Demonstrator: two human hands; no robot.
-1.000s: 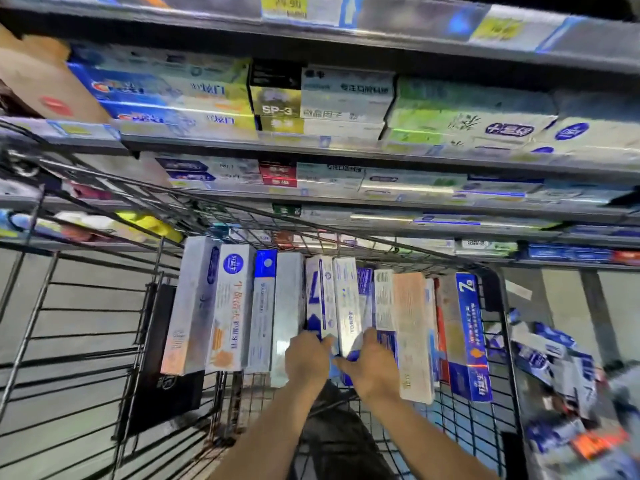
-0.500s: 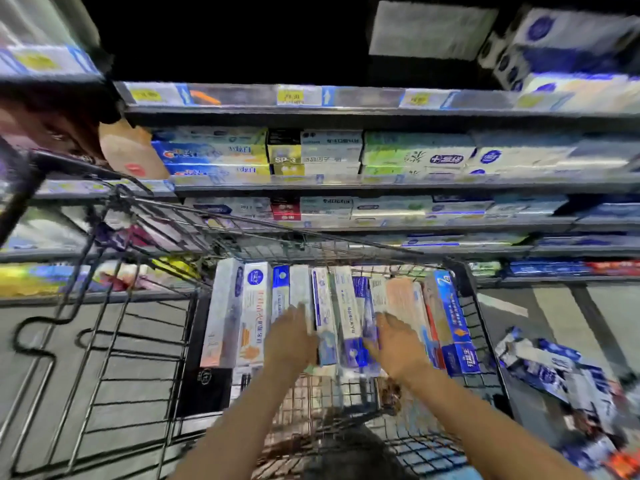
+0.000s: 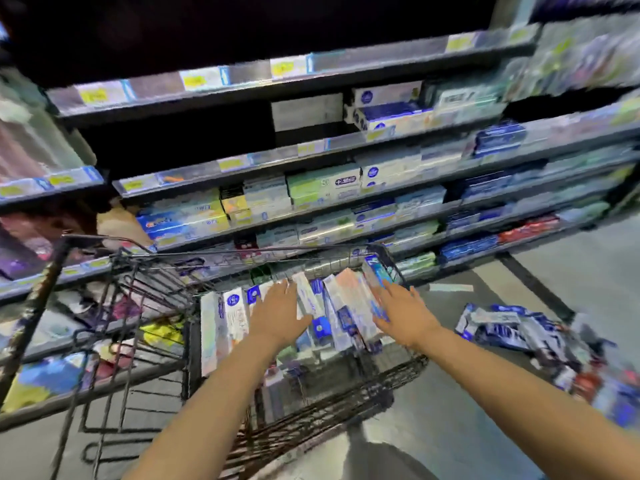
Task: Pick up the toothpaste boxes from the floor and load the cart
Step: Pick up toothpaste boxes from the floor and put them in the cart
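- Both hands have gone from tucked among the boxes half a second ago to lying flat on top of them; view has also swung up and right, frame blurred.
- Left hand (image 3: 280, 315), centre frame, fingers straight and spread, palm on the upright row of white and blue toothpaste boxes (image 3: 311, 306); grips nothing.
- Right hand (image 3: 405, 315), just right of centre, fingers also straight, resting against the right end of the row near a pale orange box (image 3: 353, 292); holds nothing.
- Row stands on end in the black wire shopping cart (image 3: 391, 382), filling its far end, long axes running away from the camera and tilted.
- Remaining scattered heap of blue and white toothpaste boxes on the floor (image 3: 526, 334) lies at right of frame, well apart from the cart, on the grey floor (image 3: 588, 271).
- Key relation: the heap sits to the right and lower than both hands, so the right hand is the nearer one; boxes there lie flat, at mixed angles, most long axes roughly left-right in the frame.
- Judgement: settling step about done, next is a reach right and down for more; plenty left on the floor.
- Store shelves of boxed toothpaste (image 3: 322, 188) fill the upper frame behind the cart.
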